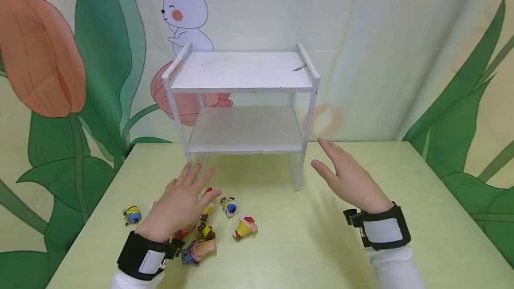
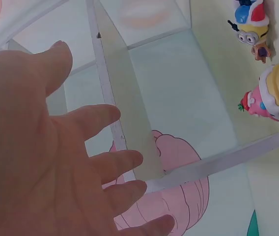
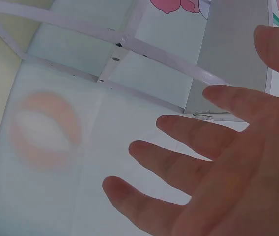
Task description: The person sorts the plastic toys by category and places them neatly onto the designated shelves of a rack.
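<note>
My left hand [image 1: 176, 206] hovers over several small toy figures left of the middle of the table, fingers spread and holding nothing. Partly beneath it lie a yellow figure [image 1: 206, 231] and a figure with a tan cone-like part [image 1: 204, 249]. To its right are a minion figure with blue and red [image 1: 230, 207] and a pink-and-yellow figure [image 1: 245, 227]. My right hand [image 1: 353, 177] is in the air right of the white two-tier shelf [image 1: 245, 72], its fingers extended and grasping nothing. In the left wrist view, the spread left fingers [image 2: 115, 162] appear in front of the shelf frame.
Another minion figure [image 1: 132, 215] lies off to the left. The shelf stands at the back of the pale yellow table [image 1: 301, 253], with a small mark [image 1: 299, 68] on its top board. Behind hangs a printed curtain [image 1: 361, 57] with a rabbit and tulips.
</note>
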`<action>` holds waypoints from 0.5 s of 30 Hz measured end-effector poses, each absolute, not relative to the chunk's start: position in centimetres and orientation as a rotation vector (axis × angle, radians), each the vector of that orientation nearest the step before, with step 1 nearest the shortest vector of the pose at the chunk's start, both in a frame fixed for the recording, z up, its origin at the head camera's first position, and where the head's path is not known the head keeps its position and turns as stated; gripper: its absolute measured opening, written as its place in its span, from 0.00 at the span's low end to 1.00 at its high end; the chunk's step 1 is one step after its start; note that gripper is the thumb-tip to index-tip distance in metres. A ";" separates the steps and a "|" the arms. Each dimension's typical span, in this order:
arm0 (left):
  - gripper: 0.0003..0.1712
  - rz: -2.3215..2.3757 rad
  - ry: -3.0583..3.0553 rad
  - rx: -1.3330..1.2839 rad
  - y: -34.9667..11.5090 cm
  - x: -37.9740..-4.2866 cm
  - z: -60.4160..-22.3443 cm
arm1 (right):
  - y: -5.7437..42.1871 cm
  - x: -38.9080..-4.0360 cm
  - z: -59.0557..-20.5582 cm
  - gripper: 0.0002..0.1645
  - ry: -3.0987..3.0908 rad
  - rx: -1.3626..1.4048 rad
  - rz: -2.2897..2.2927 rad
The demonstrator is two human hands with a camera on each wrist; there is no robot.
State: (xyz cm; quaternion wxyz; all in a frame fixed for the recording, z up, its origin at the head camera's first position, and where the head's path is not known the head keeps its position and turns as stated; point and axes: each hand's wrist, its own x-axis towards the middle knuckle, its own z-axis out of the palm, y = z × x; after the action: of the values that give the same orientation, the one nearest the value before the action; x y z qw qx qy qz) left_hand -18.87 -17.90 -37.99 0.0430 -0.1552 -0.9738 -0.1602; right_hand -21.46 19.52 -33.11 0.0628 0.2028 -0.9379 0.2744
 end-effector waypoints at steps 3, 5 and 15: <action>0.41 -0.511 -2.991 -0.491 -18.1 -19.0 -37.9 | 19.6 -22.1 -32.5 0.44 -2.838 0.603 0.831; 0.41 -0.530 -2.989 -0.508 -18.1 -19.0 -37.9 | 19.7 -22.4 -32.1 0.44 -2.859 0.563 0.824; 0.41 -0.585 -2.989 -0.552 -18.4 -18.7 -38.1 | 19.4 -23.6 -31.5 0.42 -2.841 0.434 0.873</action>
State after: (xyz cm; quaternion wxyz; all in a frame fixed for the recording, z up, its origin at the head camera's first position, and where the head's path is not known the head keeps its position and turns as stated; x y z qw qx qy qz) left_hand -18.73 -18.43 -38.06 0.0234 -0.1783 -0.9654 -0.1889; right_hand -23.56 19.44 -31.54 0.0687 0.1442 -0.9436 0.2900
